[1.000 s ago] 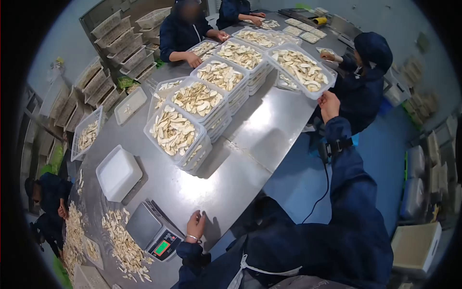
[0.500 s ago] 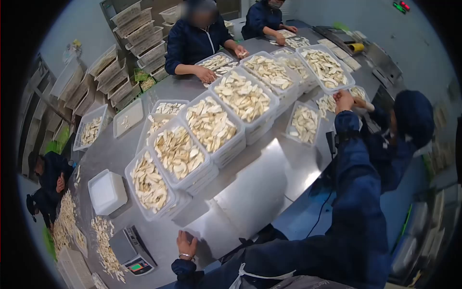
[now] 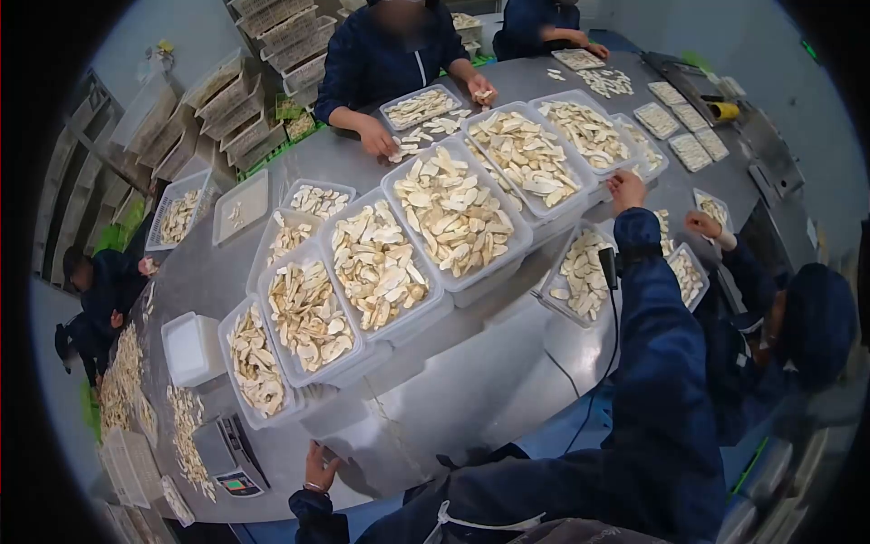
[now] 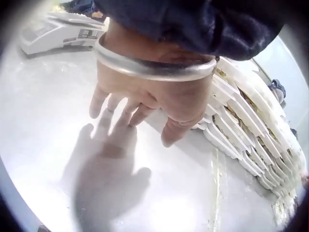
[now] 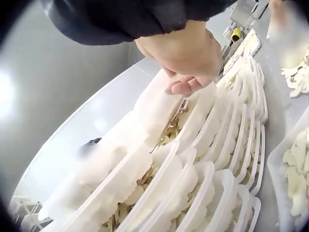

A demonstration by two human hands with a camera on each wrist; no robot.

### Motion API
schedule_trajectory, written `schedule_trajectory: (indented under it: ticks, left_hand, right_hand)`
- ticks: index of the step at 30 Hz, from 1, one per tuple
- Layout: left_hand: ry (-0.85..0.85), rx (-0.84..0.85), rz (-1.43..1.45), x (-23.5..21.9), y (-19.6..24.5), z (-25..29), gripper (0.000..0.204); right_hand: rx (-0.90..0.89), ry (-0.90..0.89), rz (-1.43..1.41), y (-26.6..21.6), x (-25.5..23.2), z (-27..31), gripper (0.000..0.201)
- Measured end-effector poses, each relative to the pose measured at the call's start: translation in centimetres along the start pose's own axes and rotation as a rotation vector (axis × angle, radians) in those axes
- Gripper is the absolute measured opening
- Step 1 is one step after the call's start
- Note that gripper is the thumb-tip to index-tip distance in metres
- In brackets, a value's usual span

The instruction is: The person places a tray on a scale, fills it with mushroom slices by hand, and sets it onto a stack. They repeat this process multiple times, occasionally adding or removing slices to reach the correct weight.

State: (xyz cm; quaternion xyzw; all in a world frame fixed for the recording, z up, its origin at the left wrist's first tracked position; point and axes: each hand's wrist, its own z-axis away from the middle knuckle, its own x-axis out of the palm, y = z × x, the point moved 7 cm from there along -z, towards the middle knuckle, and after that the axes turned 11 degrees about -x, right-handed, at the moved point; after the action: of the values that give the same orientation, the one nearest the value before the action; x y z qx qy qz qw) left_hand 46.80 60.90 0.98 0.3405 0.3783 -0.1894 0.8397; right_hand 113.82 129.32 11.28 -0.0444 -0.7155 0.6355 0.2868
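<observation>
My right hand is at the near corner of a clear plastic tray of pale mushroom slices, on top of a stack at the back of the row. In the right wrist view its fingers curl at the tray's edge. Several stacks of similar trays run across the table, the nearest topped by a filled tray. Down by the table's near edge, my left hand holds nothing. Its fingers reach toward the metal surface, their shadow beneath, and a silver bangle circles the wrist.
A digital scale stands left of my left hand, near loose mushroom slices and a white tub. Right of the stacks lies another filled tray. People in dark blue work around the metal table. A black cable hangs by my right arm.
My right hand has carried the filled tray from the right, left and away from me, onto the back stack. My left hand stays by the table edge while the head view shifts.
</observation>
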Motion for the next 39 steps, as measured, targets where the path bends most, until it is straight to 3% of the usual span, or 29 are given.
schedule_trajectory:
  ticks: [8, 14, 15, 17, 18, 19, 21, 23, 25, 28, 30, 31, 33, 35, 38, 39]
  left_hand:
    - [-0.024, -0.039, -0.037, 0.2, 0.4, 0.0, 0.068]
    - [0.03, 0.016, -0.079, 0.3, -0.2, 0.5, 0.067]
    - [0.038, 0.027, -0.092, 0.3, -0.5, 0.6, 0.067]
    - [0.016, 0.014, -0.091, 0.6, -1.1, 0.3, 0.068]
    - [0.066, 0.086, -0.108, 0.5, -1.0, 0.4, 0.069]
    - [0.067, 0.121, -0.093, 1.0, -1.5, 0.1, 0.069]
    - [0.151, 0.17, -0.123, 1.6, -2.0, 0.1, 0.065]
    - [0.132, 0.125, -0.032, 0.4, 1.0, 1.4, 0.064]
    - [0.158, 0.163, 0.04, 0.1, 2.5, 2.3, 0.061]
    - [0.262, 0.253, 0.21, -0.3, 3.1, 4.5, 0.053]
    - [0.308, 0.235, 0.26, -1.1, 3.3, 7.2, 0.044]
    - [0.267, 0.159, 0.318, -1.1, 2.4, 8.6, 0.039]
    - [0.186, 0.054, 0.415, -0.5, -1.3, 11.5, 0.031]
    - [0.091, -0.008, 0.481, 0.0, -5.7, 14.6, 0.026]
    - [0.139, -0.054, 0.419, 0.2, -14.3, 19.6, 0.02]
    - [0.132, -0.094, 0.582, 0.8, -17.6, 21.3, 0.019]
  right_hand:
    - [0.158, -0.16, 0.13, 0.2, 0.2, 0.7, 0.019]
    - [0.183, -0.037, 0.207, -3.0, -2.5, 2.8, 0.026]
    - [0.12, -0.004, 0.184, -3.2, -3.3, 2.5, 0.027]
    - [-0.003, -0.15, 0.14, -4.8, -4.3, 1.7, 0.029]
    - [-0.045, -0.241, 0.117, -5.2, -4.5, 1.7, 0.032]
    - [-0.193, -0.437, 0.267, -7.1, -4.6, 2.0, 0.03]
    - [-0.335, -0.203, 0.045, -12.1, -0.9, 9.2, 0.027]
    - [-0.435, -0.281, 0.062, -15.0, 3.5, 16.5, 0.032]
    - [-0.485, -0.563, 0.119, -16.0, 7.5, 23.0, 0.028]
    - [-0.542, -0.704, 0.212, -15.6, 13.1, 35.1, 0.024]
    - [-0.531, -0.92, 0.269, -13.4, 14.7, 41.4, 0.024]
    - [-0.591, -1.037, 0.322, -13.1, 15.7, 45.4, 0.025]
    - [-0.454, -1.122, 0.279, -10.3, 16.1, 52.3, 0.026]
    - [-0.493, -1.249, 0.332, -8.9, 16.5, 59.9, 0.023]
    - [-0.558, -1.386, 0.449, -7.1, 17.6, 72.0, 0.007]
    - [-0.649, -1.445, 0.475, -6.7, 18.3, 75.7, 0.007]
